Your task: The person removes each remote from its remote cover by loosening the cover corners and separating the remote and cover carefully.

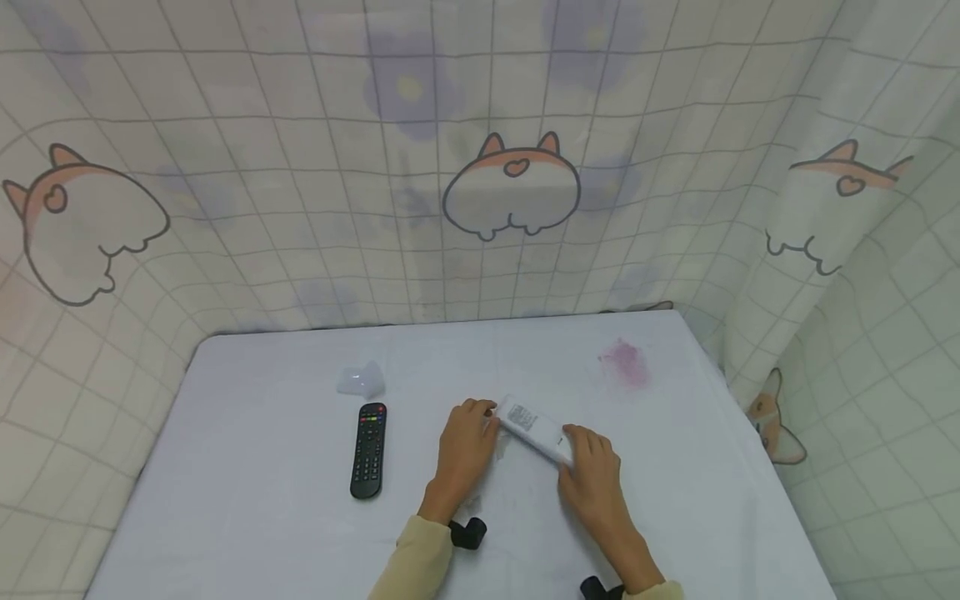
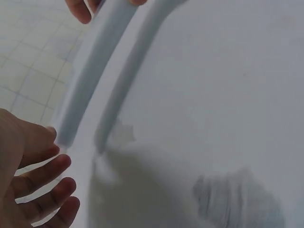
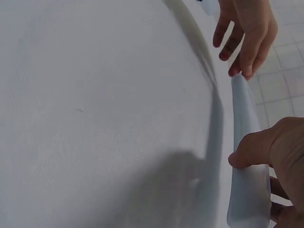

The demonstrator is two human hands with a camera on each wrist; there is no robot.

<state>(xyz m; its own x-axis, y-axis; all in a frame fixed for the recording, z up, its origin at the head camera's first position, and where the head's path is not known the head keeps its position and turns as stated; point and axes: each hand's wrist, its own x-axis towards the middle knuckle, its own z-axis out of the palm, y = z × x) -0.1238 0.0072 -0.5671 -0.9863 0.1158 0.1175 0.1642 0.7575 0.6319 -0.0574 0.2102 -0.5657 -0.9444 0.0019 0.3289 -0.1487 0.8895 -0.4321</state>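
A white remote [image 1: 534, 426] lies slanted on the white tablecloth [image 1: 262, 517] between my two hands. My right hand [image 1: 591, 458] grips its near end, thumb on one side and fingers on the other, as the right wrist view shows on the white remote [image 3: 244, 142] under my right hand [image 3: 273, 156]. My left hand [image 1: 474, 423] touches the far end with its fingertips. In the left wrist view my left hand [image 2: 38, 175] has loose, spread fingers beside the end of the white remote [image 2: 95, 61].
A black remote [image 1: 368, 450] lies to the left of my hands. Behind it sits a small clear plastic piece [image 1: 362, 380]. A pink stain [image 1: 626, 363] marks the cloth at the back right. A cartoon-print curtain [image 1: 510, 192] encloses the table.
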